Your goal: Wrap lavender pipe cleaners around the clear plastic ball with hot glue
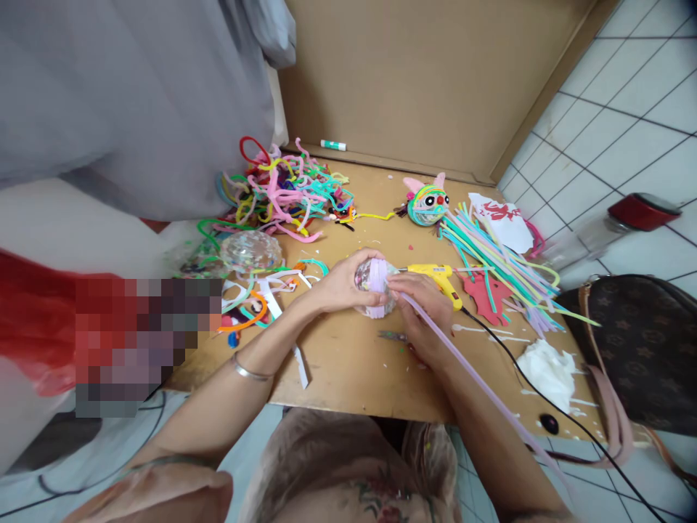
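Note:
A clear faceted ball (361, 272) with lilac strips across its front is at the middle of the table. My left hand (348, 282) is wrapped round its left side, thumb on the strips. My right hand (425, 305) pinches a long lilac strip (462, 354) against the ball's right side; the strip trails down over my right forearm. Just behind my right hand lies a yellow glue gun (435, 273), partly hidden. Below the ball, small scissors (393, 335) lie by my right hand. A decorated ball (428, 205) with pink ears and eyes stands farther back.
Tangled coloured pipe cleaners (288, 189) and another clear ball (251, 251) are at left. Straight pipe cleaners (504, 261), a red cutout (487, 298), crumpled tissue (547, 370) and a brown bag (642, 349) are at right. A black cord (515, 359) crosses the table's right side.

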`<state>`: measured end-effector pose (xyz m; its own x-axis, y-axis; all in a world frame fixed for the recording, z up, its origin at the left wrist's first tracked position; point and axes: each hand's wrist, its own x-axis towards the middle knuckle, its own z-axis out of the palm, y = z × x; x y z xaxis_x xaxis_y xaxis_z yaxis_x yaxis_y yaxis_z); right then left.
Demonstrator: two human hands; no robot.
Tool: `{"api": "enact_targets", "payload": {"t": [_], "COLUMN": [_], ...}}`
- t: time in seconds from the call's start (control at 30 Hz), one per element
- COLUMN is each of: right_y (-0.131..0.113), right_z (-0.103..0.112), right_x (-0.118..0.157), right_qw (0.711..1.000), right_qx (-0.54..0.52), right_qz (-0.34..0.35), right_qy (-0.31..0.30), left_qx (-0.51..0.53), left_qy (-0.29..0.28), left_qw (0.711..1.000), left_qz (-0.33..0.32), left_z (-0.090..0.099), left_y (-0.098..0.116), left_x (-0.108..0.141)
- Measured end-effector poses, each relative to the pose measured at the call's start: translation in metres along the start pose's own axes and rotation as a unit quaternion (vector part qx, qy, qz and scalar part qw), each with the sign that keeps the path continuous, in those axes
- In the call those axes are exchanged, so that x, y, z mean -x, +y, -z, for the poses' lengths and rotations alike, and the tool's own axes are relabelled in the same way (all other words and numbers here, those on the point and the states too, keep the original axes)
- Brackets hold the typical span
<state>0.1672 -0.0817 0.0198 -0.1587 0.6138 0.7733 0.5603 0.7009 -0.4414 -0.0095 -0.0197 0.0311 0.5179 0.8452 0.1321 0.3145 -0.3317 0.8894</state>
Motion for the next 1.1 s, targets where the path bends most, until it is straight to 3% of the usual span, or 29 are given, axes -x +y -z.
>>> {"api": "enact_targets", "payload": {"t": [0.53, 0.73, 1.1], "right_y": [0.003, 0.002, 0.006], "right_z": [-0.003, -0.004, -0.004], "right_x": [0.001, 0.000, 0.003], "right_qw": [1.000, 1.000, 1.000], "right_qx": [0.008, 0.012, 0.005], "right_qz": [0.004, 0.000, -0.022], "right_qy": [0.010, 0.016, 0.010], "left_qx": [-0.010, -0.085, -0.061], "left_qy": [-0.016, 0.025, 0.062], "left_qw": [0.999, 0.992, 0.978], "left_qz": [-0.027, -0.089, -0.190], "left_z": [0.001, -0.001, 0.001], "left_y": [-0.007, -0.013, -0.012], "left_x": [-0.001, -0.003, -0.002]}}
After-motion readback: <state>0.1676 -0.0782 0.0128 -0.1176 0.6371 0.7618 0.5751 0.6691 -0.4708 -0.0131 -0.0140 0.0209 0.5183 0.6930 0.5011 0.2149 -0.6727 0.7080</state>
